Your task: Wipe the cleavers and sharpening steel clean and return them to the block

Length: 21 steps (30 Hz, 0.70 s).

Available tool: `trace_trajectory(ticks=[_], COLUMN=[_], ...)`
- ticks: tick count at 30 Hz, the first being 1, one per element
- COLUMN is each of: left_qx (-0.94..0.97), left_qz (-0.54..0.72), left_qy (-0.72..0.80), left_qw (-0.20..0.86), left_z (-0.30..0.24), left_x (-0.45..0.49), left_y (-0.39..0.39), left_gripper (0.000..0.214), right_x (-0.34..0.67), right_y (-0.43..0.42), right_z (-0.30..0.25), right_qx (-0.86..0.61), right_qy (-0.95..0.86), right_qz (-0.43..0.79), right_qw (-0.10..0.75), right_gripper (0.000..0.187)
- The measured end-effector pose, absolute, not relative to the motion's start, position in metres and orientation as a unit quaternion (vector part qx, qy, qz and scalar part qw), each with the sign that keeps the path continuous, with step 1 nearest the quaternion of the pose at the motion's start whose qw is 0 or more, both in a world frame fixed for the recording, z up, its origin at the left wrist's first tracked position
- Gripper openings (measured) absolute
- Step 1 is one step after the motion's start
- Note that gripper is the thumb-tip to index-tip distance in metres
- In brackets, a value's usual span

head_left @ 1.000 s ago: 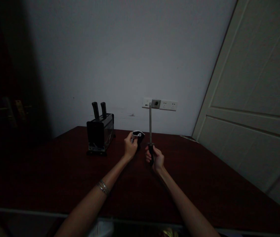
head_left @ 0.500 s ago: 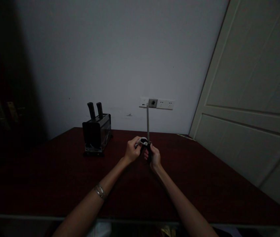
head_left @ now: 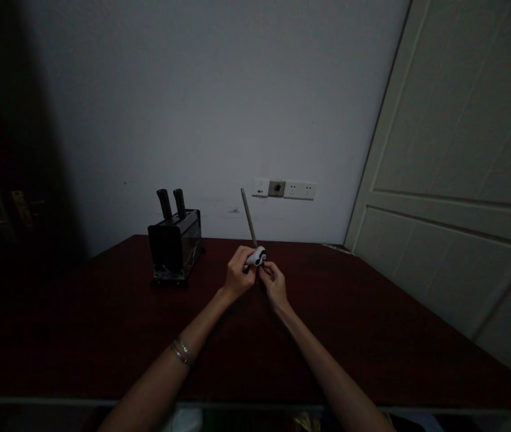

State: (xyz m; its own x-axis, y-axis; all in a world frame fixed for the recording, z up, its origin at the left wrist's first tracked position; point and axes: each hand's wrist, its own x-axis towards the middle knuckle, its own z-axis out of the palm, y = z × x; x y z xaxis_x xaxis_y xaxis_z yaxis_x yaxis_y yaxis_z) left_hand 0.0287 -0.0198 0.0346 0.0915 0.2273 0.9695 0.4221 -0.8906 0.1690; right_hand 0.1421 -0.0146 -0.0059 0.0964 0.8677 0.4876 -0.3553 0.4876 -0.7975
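Note:
My left hand (head_left: 238, 275) is closed on a small, rounded white-and-black piece (head_left: 256, 257) whose exact kind I cannot make out. Beside it, my right hand (head_left: 274, 284) pinches the dark handle of a sharpening steel, mostly hidden between the hands. The steel's thin grey rod (head_left: 248, 213) rises behind the white piece and leans left. Both hands are close together above the dark red table (head_left: 318, 336). Poor light blurs where the piece and the handle meet.
A knife block (head_left: 175, 249) with two black-handled tools stands at the left of the table. Wall sockets (head_left: 284, 189) are on the grey wall behind. A pale panelled door (head_left: 453, 240) borders the right side, and a door handle (head_left: 21, 207) shows at far left.
The sharpening steel has tipped from nearly upright to leaning left. The white piece has turned and now covers the rod's lower end. My right hand has shifted slightly left, with its grip changed.

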Motion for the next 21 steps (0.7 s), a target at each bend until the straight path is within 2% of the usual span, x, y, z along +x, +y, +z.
trace_trajectory(ticks=[6, 12, 17, 21], left_qx=[-0.781, -0.746, -0.702, -0.752], left_qz=[-0.576, -0.611, -0.631, -0.555], left_qy=[-0.217, -0.262, -0.33, -0.351], left_qw=[0.102, 0.029, 0.022, 0.061], left_z=[0.034, 0.037, 0.035, 0.023], left_x=[0.033, 0.028, 0.02, 0.017], left_y=[-0.02, -0.02, -0.009, 0.003], left_gripper=[0.022, 0.015, 0.011, 0.028], right_x=[0.143, 0.143, 0.152, 0.156], right_y=[-0.013, -0.014, -0.012, -0.013], right_z=[-0.007, -0.005, 0.002, 0.006], right_qx=[-0.25, -0.27, -0.279, -0.275], right_qy=[-0.509, -0.5, -0.482, -0.474], right_qz=[0.425, 0.438, 0.429, 0.428], right_qw=[0.706, 0.697, 0.711, 0.718], right_gripper=[0.022, 0.026, 0.031, 0.031])
